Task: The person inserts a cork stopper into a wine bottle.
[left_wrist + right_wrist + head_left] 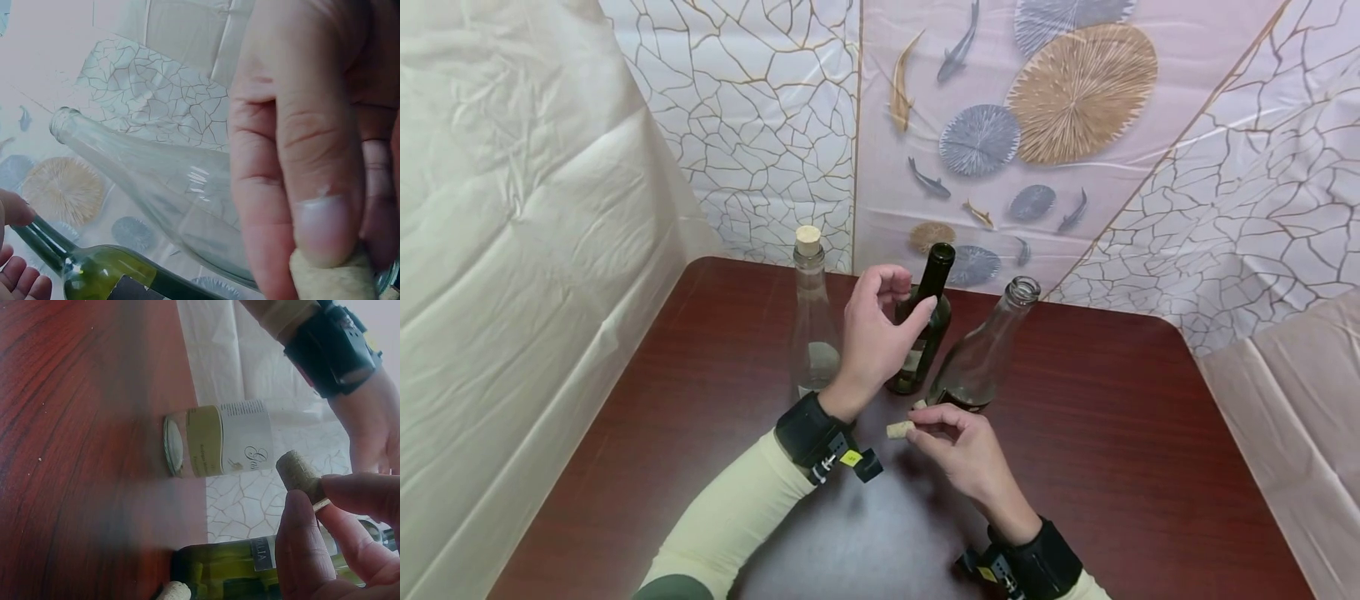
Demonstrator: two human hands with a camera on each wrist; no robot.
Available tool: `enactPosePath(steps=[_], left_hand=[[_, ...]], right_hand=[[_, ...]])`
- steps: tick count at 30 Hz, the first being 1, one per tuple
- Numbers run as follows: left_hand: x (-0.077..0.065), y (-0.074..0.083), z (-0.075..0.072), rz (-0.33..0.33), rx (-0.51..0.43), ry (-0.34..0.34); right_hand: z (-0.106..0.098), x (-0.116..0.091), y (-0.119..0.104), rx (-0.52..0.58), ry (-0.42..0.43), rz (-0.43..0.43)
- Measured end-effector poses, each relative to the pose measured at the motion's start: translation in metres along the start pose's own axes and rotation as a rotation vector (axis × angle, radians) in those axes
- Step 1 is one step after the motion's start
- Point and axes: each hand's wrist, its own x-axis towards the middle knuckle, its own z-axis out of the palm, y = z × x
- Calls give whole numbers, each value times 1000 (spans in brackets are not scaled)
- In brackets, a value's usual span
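Observation:
My right hand pinches a cork between thumb and fingertips, in front of the bottles. Close up in the right wrist view, the same cork juts past the fingertips. My left hand is raised beside a dark green bottle, thumb and fingers spread and loosely bent near its neck. An uncapped clear bottle stands to the right of the green one. On the left, another clear bottle has a cork in its mouth; the left hand and wrist partly hide its base.
Another cork lies on the brown table near the green bottle's base. Patterned cloth hangs behind the table's far edge, and plain cloth drapes along the left side.

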Motion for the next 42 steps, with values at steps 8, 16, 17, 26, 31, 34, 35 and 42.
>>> enactPosePath(steps=[8,16,17,26,31,34,35,42], left_hand=[[9,0,8,21,16,-20],[17,-2,17,4,75,-39],[18,-2,18,3,83,-42],[21,-3,19,24,202,-62],[21,-3,17,23,213,-68],[21,-2,16,23,218,-71],[21,-2,16,23,219,-73],[19,-1,14,18,220,-88]], right_hand=[[-1,-2,-1,-3,-6,12],[-2,-3,-1,-3,-2,17],[-2,-3,-1,-3,-3,20],[-2,-4,0,2,4,19],[-3,-5,-1,16,7,18],[-4,-5,0,14,6,16],[-4,-5,1,15,5,19],[-6,-6,2,6,2,26]])
